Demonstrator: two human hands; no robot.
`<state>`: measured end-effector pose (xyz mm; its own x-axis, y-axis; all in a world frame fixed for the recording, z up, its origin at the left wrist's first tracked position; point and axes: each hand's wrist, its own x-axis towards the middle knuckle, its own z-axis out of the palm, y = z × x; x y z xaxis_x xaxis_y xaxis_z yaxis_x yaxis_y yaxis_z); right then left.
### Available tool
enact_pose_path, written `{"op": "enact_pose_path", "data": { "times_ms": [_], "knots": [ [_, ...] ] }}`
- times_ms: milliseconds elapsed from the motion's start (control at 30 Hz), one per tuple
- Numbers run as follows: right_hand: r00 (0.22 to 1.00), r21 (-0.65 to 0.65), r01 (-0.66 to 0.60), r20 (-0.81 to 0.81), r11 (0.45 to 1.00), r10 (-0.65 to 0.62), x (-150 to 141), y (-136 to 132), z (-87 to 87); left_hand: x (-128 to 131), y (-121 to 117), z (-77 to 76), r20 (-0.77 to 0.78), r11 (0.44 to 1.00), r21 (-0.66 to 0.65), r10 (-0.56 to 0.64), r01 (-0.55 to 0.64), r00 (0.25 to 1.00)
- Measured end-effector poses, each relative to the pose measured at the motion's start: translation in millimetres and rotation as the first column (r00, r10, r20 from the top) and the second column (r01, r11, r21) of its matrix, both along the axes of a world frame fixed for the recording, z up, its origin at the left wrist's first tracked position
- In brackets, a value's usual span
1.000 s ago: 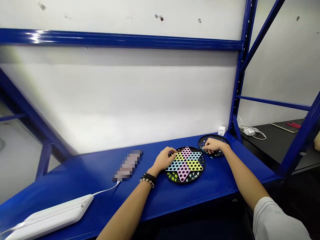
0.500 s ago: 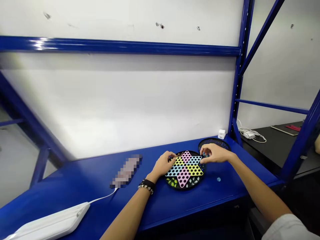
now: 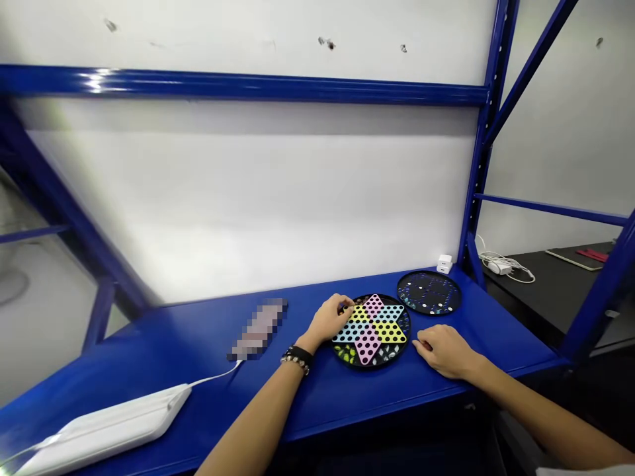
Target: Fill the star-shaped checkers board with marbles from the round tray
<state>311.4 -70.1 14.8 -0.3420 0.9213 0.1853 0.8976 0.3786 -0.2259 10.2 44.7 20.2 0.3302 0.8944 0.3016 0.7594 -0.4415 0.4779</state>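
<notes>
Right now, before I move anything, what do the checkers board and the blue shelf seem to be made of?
The Chinese checkers board looks like moulded plastic: matte coloured star, crisp round holes, though the look leaves that open. The blue shelf looks like painted or powder-coated steel: glossy surface, bright highlights, punched uprights.

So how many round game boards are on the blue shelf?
2. The Chinese checkers board with the coloured star lies on the blue shelf, with the left hand at its edge. The dark round board lies farther right, nearer the wall. No others show.
</notes>
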Motion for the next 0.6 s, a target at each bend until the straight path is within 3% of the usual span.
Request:
{"op": "enact_pose_path", "data": {
  "times_ms": [100,233,300,400,500,600],
  "knots": [
    [1.0,0.006,0.021,-0.009,1.0,-0.021,6,23,7.2,0,0,0.9,0.006,1.0,0.005,-0.008,0.008,1.0],
    [0.974,0.028,0.208,-0.099,0.978,-0.204,17,68,17.8,0,-1,1.9,-0.004,1.0,0.001,-0.001,0.001,1.0],
    [0.965,0.025,0.238,-0.118,0.971,-0.234,18,84,17.1,0,-2,2.4,-0.004,1.0,0.007,-0.004,0.004,1.0],
    [0.969,-0.006,0.19,-0.157,0.982,-0.189,15,93,9.2,1,-4,3.5,0.005,1.0,0.01,-0.003,0.003,1.0],
    [0.943,-0.031,0.15,-0.295,0.988,-0.152,17,93,3.9,2,-4,4.8,-0.001,1.0,-0.001,0.004,-0.004,1.0],
    [0.894,-0.06,0.188,-0.403,0.98,-0.196,31,94,7.3,2,-4,5.1,-0.004,1.0,-0.016,0.006,-0.006,1.0]
  ]
}}
